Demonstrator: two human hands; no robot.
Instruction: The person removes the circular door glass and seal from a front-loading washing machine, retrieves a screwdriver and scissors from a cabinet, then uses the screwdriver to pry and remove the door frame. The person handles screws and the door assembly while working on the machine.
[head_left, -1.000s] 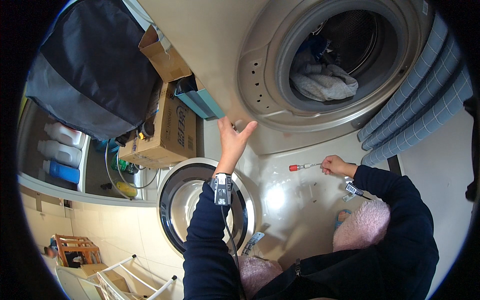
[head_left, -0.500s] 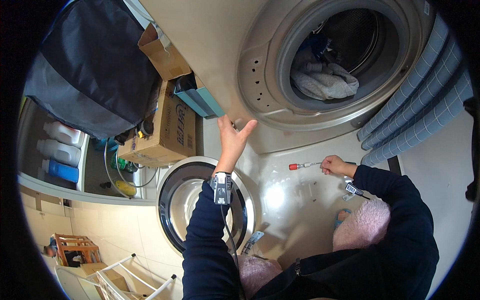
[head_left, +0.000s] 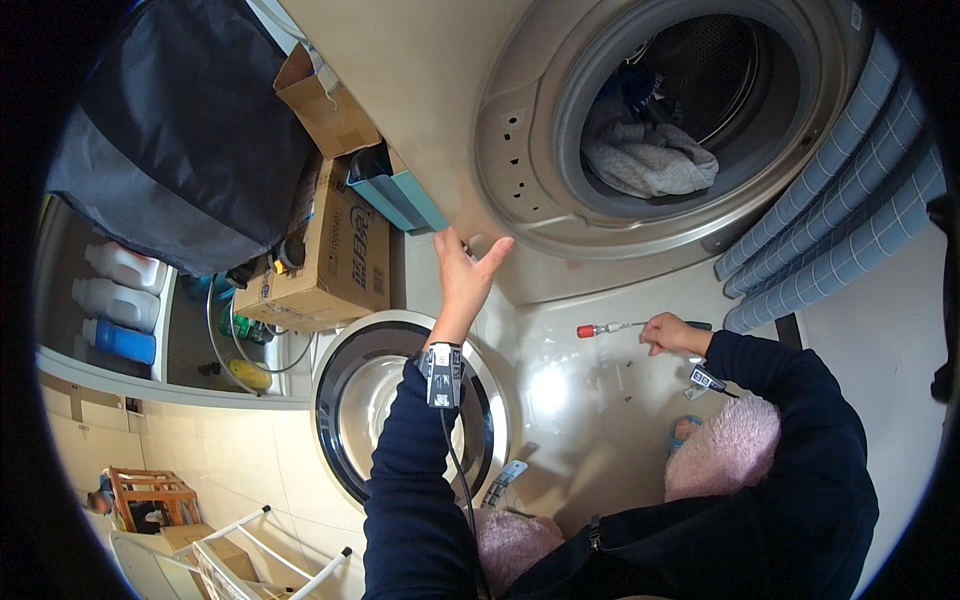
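Note:
My left hand (head_left: 466, 278) is raised at the lower left corner of the washing machine (head_left: 420, 90), its thumb spread away from the fingers. A small dark thing shows by its fingertips; I cannot tell whether they touch it. Low over the floor, my right hand (head_left: 668, 333) has its fingers curled together; what they hold, if anything, is hidden. Beside it lies a screwdriver (head_left: 600, 330) with a red and clear handle, its shaft pointing toward the hand. A dark tool handle (head_left: 698, 325) shows behind that hand. Under my left forearm is the round glass washer door (head_left: 332, 410).
Grey laundry (head_left: 650, 165) lies in the open drum. Small dark bits, perhaps screws (head_left: 629, 365), are on the shiny floor. A cardboard box (head_left: 340, 260), a teal bin (head_left: 405, 200) and a shelf with bottles (head_left: 125, 305) stand left. A blue checked curtain (head_left: 840, 200) hangs right.
My right hand's fingers have shifted slightly down toward the floor. My left hand keeps its place and pose. The screwdriver has hardly moved.

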